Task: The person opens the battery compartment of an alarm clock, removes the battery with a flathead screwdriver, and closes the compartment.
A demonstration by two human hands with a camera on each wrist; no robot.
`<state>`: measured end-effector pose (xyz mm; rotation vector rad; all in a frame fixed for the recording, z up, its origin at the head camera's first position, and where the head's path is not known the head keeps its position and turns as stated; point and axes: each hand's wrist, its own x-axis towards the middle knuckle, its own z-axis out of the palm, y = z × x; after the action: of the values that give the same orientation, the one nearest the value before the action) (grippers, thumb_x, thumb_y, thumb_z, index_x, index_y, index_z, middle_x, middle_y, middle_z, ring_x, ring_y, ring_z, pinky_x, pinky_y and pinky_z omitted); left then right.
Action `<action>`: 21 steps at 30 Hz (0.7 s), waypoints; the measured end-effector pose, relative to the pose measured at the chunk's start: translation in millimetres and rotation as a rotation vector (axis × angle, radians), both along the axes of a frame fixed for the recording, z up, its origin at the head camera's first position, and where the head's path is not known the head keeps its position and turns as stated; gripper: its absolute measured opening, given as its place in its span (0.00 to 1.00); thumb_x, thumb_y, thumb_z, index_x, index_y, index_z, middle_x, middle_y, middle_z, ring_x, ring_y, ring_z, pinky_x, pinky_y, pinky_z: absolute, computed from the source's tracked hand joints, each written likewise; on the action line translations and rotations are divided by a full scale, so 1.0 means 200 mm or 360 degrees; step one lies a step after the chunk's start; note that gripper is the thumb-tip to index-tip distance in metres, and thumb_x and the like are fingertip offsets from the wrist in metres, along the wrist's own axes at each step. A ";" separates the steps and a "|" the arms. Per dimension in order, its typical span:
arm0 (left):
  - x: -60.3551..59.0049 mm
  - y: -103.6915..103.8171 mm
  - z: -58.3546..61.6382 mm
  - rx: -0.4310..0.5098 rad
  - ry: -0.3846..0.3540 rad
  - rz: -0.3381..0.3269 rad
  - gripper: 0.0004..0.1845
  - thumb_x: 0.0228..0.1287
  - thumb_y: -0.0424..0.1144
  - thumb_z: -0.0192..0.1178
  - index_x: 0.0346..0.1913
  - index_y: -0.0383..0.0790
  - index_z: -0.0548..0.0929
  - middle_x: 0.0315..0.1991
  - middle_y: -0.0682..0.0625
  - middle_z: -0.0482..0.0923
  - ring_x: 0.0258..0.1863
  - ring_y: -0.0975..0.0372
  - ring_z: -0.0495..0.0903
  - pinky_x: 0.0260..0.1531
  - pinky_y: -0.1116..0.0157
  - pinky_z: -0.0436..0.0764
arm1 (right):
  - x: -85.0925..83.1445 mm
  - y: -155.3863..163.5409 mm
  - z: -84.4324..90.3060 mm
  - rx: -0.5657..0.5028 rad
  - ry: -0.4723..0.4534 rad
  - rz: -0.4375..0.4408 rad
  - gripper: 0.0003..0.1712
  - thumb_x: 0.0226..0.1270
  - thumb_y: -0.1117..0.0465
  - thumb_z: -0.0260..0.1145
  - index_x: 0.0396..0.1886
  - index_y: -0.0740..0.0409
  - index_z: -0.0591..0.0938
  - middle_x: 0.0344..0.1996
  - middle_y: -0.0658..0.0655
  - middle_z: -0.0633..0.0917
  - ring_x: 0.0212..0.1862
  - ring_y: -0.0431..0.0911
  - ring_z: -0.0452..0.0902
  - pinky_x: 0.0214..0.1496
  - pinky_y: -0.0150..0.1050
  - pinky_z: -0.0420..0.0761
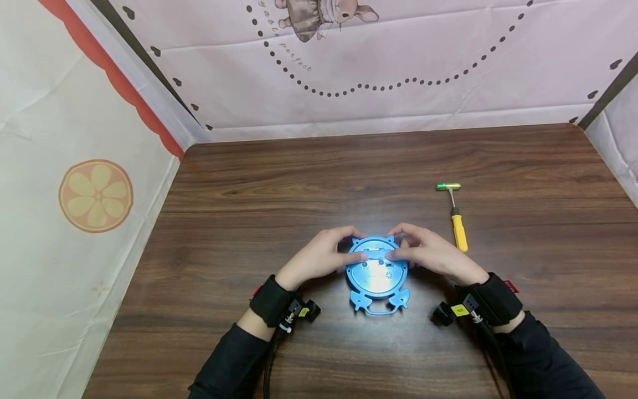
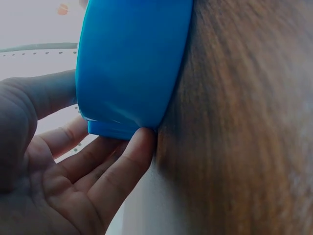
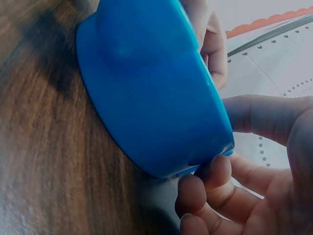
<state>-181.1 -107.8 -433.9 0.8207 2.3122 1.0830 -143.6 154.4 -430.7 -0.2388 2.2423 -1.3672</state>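
A blue round plastic toy [image 1: 377, 277] with two small ears and two feet joined by a bar lies on the table, its back facing up. A rectangular cover and small screw holes show on that back. My left hand [image 1: 329, 249] grips its upper left, thumb on the back, fingers at the top rim. Opposite, my right hand [image 1: 423, 249] holds the upper right in the same way, thumb near the cover. In the left wrist view the toy's smooth side wall [image 2: 132, 58] stands close against the wood. Right fingertips [image 3: 220, 169] touch the rim's lower edge in the right wrist view.
A small hammer-shaped tool [image 1: 458, 230] with a yellow handle and green head lies to the right, beyond my right hand. The brown wooden table [image 1: 239, 188] is bordered by printed white cloth [image 1: 374, 111] at the back and sides. Camera cables run along both forearms.
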 end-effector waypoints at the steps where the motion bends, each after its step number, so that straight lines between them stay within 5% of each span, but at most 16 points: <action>1: 0.00 0.00 0.00 0.0001 -0.0002 0.0002 0.18 0.70 0.45 0.65 0.58 0.43 0.81 0.54 0.51 0.82 0.55 0.60 0.78 0.59 0.56 0.74 | 0.00 0.00 0.00 0.0004 0.0003 0.0000 0.28 0.69 0.54 0.68 0.63 0.62 0.73 0.26 0.54 0.79 0.31 0.49 0.76 0.37 0.41 0.77; 7: 0.01 0.00 0.01 -0.0065 0.0075 -0.0045 0.20 0.71 0.45 0.64 0.61 0.41 0.80 0.56 0.49 0.81 0.58 0.60 0.78 0.59 0.57 0.74 | 0.01 0.00 0.01 0.0101 0.0069 0.0034 0.29 0.70 0.51 0.68 0.64 0.61 0.73 0.26 0.53 0.79 0.30 0.48 0.75 0.35 0.40 0.73; 12: 0.04 0.00 0.07 -0.0239 0.0312 -0.0176 0.33 0.71 0.51 0.63 0.72 0.37 0.71 0.64 0.45 0.74 0.62 0.57 0.75 0.61 0.58 0.74 | 0.03 0.03 0.06 0.0403 0.0399 0.0233 0.37 0.69 0.44 0.68 0.70 0.59 0.71 0.35 0.53 0.81 0.31 0.45 0.75 0.32 0.39 0.74; 17: 0.11 -0.03 0.20 -0.0469 0.0430 -0.0296 0.45 0.63 0.58 0.68 0.76 0.39 0.66 0.73 0.46 0.65 0.70 0.56 0.67 0.64 0.56 0.71 | 0.13 0.03 0.17 0.0696 0.0696 0.0537 0.54 0.58 0.33 0.72 0.78 0.51 0.63 0.68 0.61 0.68 0.60 0.54 0.74 0.50 0.50 0.80; 21: 0.19 -0.02 0.27 -0.0715 0.0516 -0.0395 0.51 0.58 0.62 0.71 0.77 0.39 0.64 0.76 0.45 0.60 0.74 0.55 0.61 0.63 0.56 0.72 | 0.21 -0.02 0.24 0.0840 0.0734 0.0653 0.61 0.52 0.33 0.76 0.79 0.53 0.61 0.78 0.61 0.56 0.73 0.61 0.61 0.61 0.60 0.73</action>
<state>-143.0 -111.8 -380.2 1.1181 2.4858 0.3194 -102.3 150.5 -383.7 -0.8348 2.6287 -0.5130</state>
